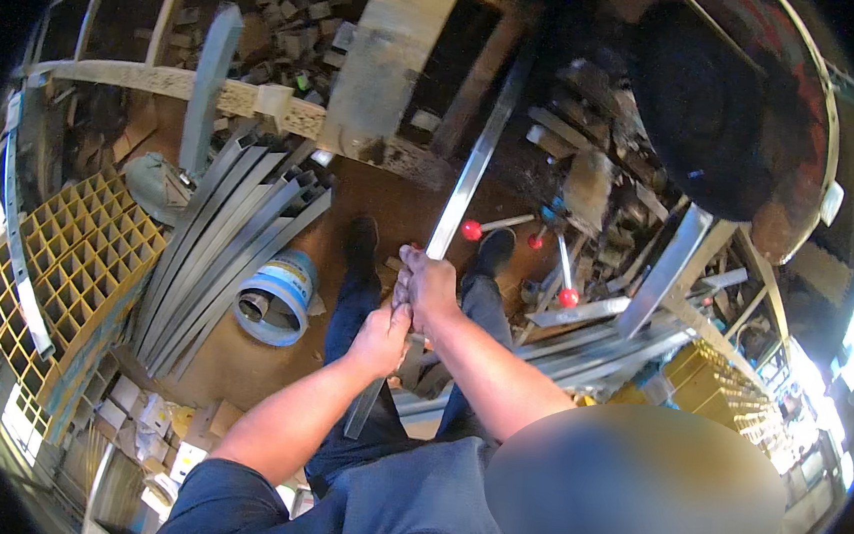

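Note:
A long, shiny square metal tube (468,190) slants away from me, its far part running into the shadow by the bench. My right hand (430,289) is wrapped round it at mid-length. Just below, my left hand (378,341) also grips the tube, close against the right. The tube's near end comes out under the left hand, over my lap. Beyond my right hand stands a spoked machine handle with red ball knobs (569,297). The tube passes left of these knobs without visible contact.
Left lie a bundle of grey metal profiles (218,241), a blue-and-white bucket (276,300) and yellow grating (76,269). A wooden frame (240,97) with many cut pieces stands ahead. A large dark round machine part (720,109) looms right, above scrap and a metal profile (665,271).

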### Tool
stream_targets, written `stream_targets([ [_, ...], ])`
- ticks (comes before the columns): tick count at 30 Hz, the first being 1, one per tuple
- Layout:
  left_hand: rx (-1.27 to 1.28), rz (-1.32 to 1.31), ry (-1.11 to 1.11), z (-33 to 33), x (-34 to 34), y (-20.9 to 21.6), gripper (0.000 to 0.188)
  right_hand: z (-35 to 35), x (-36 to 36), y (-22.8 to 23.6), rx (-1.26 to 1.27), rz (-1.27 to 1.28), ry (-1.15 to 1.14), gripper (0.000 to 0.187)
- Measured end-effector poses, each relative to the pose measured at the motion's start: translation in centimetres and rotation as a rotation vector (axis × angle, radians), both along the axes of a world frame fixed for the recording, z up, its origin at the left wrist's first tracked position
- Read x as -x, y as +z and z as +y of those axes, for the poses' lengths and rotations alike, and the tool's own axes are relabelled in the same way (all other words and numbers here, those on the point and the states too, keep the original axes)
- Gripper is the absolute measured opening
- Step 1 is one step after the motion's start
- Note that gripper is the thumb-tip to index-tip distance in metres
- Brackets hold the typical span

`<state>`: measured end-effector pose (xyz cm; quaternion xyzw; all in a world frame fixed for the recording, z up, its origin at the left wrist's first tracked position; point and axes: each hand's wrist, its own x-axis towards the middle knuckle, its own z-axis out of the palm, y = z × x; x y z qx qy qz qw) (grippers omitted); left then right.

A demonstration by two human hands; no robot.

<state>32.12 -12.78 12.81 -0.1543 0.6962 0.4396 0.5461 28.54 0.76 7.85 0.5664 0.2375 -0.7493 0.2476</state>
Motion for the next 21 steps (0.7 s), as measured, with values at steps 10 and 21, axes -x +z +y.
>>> stream_targets([
  [10, -0.060, -0.195, 0.129, -2.3, -0.1, 0.1, 0.042, -2.6, -1.1, 0.2, -0.043, -0.067, -0.111, 0.026],
  [21, 0.024, 0.478, -0.353, -3.1, -7.3, -4.5, 0.025, -1.9, -4.3, 2.0, -0.038, -0.113, -0.009, 0.030],
])
